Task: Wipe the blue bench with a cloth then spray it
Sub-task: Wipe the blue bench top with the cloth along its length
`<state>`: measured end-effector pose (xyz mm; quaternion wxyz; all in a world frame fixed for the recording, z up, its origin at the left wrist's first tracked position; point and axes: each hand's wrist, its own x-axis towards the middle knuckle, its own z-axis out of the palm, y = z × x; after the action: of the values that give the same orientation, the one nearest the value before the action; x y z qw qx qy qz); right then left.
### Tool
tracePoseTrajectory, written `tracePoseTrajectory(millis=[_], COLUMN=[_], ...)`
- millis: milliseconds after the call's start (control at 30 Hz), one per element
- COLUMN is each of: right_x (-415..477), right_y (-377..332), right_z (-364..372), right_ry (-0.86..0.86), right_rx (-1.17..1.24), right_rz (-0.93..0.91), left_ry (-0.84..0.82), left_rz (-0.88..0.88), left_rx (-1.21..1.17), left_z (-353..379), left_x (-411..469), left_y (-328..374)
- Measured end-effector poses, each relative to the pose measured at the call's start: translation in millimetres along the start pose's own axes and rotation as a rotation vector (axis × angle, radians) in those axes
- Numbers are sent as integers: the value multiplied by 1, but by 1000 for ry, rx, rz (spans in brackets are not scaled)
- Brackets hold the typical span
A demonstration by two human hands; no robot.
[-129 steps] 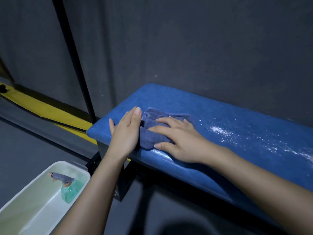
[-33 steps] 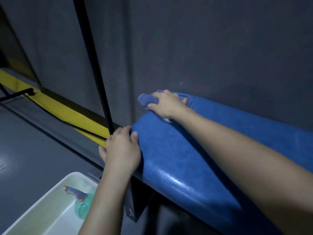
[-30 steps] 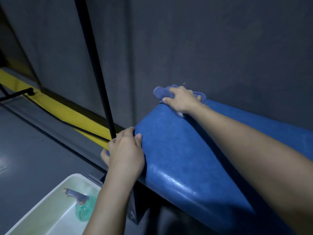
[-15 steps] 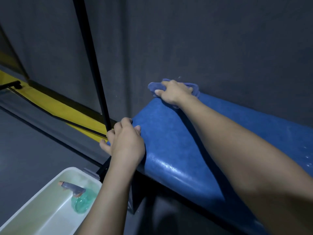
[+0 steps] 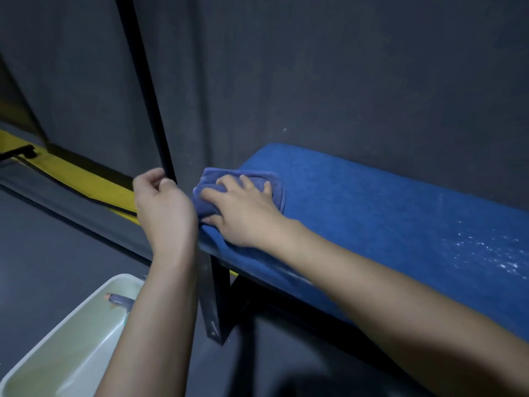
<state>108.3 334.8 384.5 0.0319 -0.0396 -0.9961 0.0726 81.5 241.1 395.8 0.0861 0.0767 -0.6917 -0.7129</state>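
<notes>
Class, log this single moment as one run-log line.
phase: wiping | right hand: pressing cloth on blue bench end | left hand: free | white specks: remaining

And the right hand (image 5: 243, 213) has dragged the cloth (image 5: 257, 183) from the desk's (image 5: 372, 207) far corner to its near left end, while the left hand (image 5: 164, 209) has let go of the edge, fingers loosely curled.

Two bare forearms, no sleeve, watch or ring on view, left hand (image 5: 164, 207) and right hand (image 5: 243, 213) ungloved, short plain fingernails.
</notes>
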Motion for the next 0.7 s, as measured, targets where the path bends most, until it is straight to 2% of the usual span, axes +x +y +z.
tracePoseTrajectory(millis=[167, 300, 367, 433, 533, 700], right_x=[-33, -66, -79, -95, -120, -170], right_y=[-18, -14, -7, 3, 20, 55], right_z=[8, 21, 28, 30, 27, 18], right_ry=[-36, -16, 7, 82, 36, 128], right_rx=[-144, 120, 133, 59, -304, -329], right_rz=[-32, 44, 9, -81, -157, -114], left_ry=[-26, -171, -267, -320, -374, -502], left_rz=[89, 190, 237, 278, 336, 469], left_rx=[12, 176, 322, 447, 508, 554], left_z=[-2, 4, 8, 11, 17, 34], left_x=[-15, -33, -45, -56, -73, -104], left_y=[17, 13, 8, 4, 5, 6])
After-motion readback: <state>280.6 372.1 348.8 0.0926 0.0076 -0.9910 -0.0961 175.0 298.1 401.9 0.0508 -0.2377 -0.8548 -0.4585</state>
